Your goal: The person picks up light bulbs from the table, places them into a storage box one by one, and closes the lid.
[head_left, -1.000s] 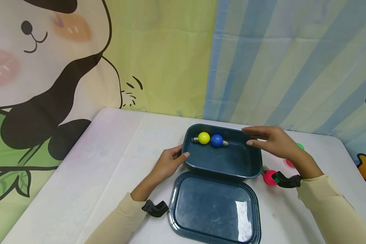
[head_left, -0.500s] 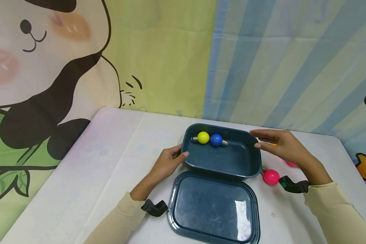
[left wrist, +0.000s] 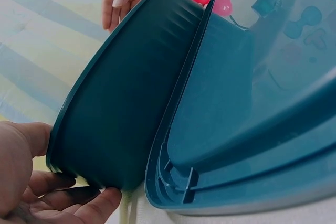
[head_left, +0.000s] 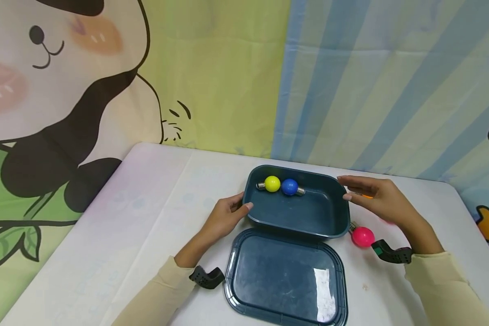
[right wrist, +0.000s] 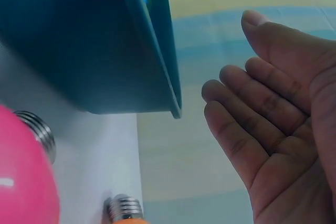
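Note:
A dark blue-green plastic box [head_left: 297, 229] lies on the table with its inside facing up. Within it, at the far left, a yellow light bulb [head_left: 272, 184] and a blue light bulb [head_left: 290, 186] lie end to end. The left hand [head_left: 223, 218] holds the box's left end; in the left wrist view its thumb is at the rim and its fingers lie along the outer wall [left wrist: 121, 93]. Off the box's right end hovers the right hand [head_left: 376, 197], fingers loosely extended. The right wrist view shows a gap between that hand [right wrist: 273, 129] and the box [right wrist: 89, 51].
A matching lid [head_left: 281, 276] lies in front of the box. Right of the box is a pink bulb [head_left: 363, 237]. An orange bulb [head_left: 366, 196] and another pink bulb [head_left: 387, 221] are partly hidden behind the right hand. A patterned curtain [head_left: 350, 90] hangs behind the table.
The right hand has moved rightward from over the box's right end to just outside it. The left hand, box, lid and both bulbs inside stay in place.

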Demonstrator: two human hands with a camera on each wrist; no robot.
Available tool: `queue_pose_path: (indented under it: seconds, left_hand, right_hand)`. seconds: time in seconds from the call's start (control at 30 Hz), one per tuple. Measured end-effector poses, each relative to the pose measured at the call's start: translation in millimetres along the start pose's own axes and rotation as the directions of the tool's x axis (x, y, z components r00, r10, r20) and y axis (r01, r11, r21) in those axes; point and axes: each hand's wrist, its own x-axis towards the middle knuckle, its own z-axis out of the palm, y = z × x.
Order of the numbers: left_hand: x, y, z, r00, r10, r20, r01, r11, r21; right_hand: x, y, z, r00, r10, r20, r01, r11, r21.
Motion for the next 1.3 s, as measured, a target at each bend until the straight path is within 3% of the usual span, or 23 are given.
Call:
queue_pose_path:
  seconds: [0.2,0.4,0.53,1.1,1.3]
  left_hand:
    - [2.6,0.1,-2.0,1.0,-0.006,0.025,0.006,1.0,0.013]
    - [11.7,-26.6,0.2,1.0,-0.02,0.011,0.02,1.0,0.003]
    - [14.0,-36.3,0.3,1.0,-0.017,0.003,0.017,1.0,-0.006]
    - [12.7,-38.6,0.2,1.0,-0.008,0.015,0.008,1.0,-0.013]
    - [13.2,-38.4,0.6,1.0,-0.02,0.012,0.02,1.0,-0.015]
  right_hand:
    - [-7,6,0.2,1.0,-0.018,-0.024,0.018,1.0,0.021]
    - [-11,9,-0.8,1.0,-0.012,-0.019,0.012,1.0,0.027]
    - [-15,10,-1.9,1.0,-0.006,-0.014,0.007,1.0,0.029]
    - [-35,18,-2.5,0.999,0.016,-0.049,-0.017,1.0,-0.026]
    - [-45,23,-3.0,0.995,0.062,-0.073,-0.068,0.995,-0.074]
